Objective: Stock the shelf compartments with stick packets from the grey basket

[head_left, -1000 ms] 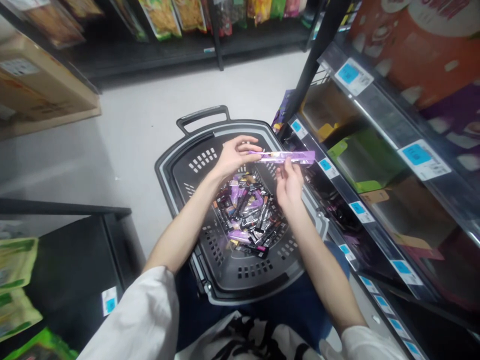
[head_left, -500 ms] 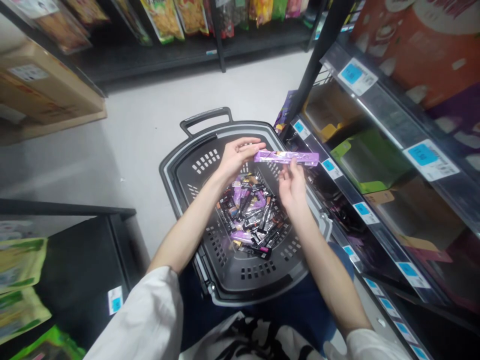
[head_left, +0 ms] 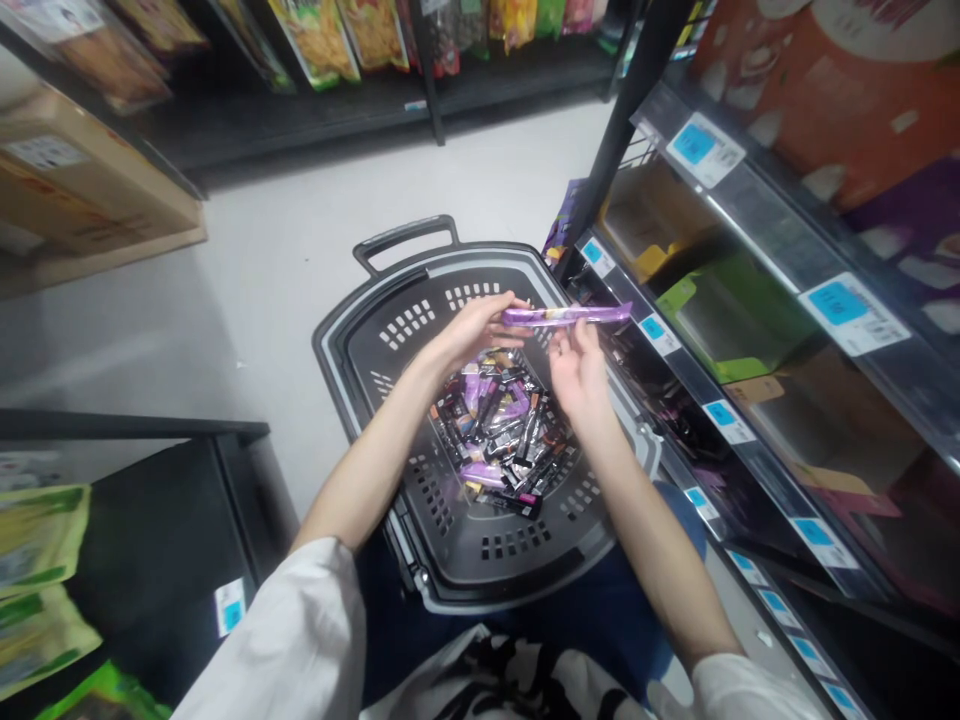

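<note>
A long, slim purple snack packet is held level over the far right part of the basket. My left hand pinches its left end. Near its middle and right, the fingers of my right hand close on its lower edge. Below both hands, the black shopping basket with a grey rim holds a heap of small wrapped snacks, mostly black and purple. The basket's handle leans out on the far side.
To the right stands a tiered shelf with blue-and-white price tags and open cartons. A cardboard box sits at far left. Hanging snack bags line the back rack. A black shelf with green packets is at lower left.
The purple packet has turned so that its narrow edge shows more. Both hands have shifted slightly, still holding it. The basket's contents look the same.
</note>
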The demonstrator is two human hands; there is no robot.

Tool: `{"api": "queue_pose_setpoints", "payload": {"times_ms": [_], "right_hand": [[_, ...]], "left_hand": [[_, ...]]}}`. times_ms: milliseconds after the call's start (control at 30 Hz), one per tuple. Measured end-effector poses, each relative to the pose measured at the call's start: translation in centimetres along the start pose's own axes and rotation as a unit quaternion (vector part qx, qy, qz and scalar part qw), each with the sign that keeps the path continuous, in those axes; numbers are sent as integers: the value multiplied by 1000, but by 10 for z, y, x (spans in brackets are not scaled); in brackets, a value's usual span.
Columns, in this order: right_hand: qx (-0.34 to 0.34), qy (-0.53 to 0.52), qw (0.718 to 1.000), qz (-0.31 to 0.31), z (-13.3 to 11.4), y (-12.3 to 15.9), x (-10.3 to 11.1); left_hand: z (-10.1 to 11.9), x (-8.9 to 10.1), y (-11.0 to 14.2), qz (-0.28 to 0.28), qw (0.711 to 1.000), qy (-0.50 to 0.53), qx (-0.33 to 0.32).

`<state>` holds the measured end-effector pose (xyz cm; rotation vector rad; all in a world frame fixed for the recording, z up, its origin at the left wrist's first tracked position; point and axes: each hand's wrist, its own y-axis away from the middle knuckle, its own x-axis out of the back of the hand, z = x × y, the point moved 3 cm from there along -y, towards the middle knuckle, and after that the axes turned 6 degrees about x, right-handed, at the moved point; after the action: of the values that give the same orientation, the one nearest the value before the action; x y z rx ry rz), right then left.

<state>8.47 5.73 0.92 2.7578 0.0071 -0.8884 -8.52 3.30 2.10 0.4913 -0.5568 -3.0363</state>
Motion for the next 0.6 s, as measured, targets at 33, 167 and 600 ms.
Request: {"api": "queue_pose_setpoints", "payload": {"times_ms": [33, 167, 600], "right_hand": [[-2, -11, 1000, 0, -1, 0, -1], [-19, -27, 999, -3, -4, 2, -3], [-18, 14, 997, -73, -4, 6, -13]], "left_hand": [[-3, -1, 0, -21, 999, -13, 24], [-8, -4, 3, -51, 996, -73, 29], [2, -1, 5, 61, 991, -82, -87]]}}
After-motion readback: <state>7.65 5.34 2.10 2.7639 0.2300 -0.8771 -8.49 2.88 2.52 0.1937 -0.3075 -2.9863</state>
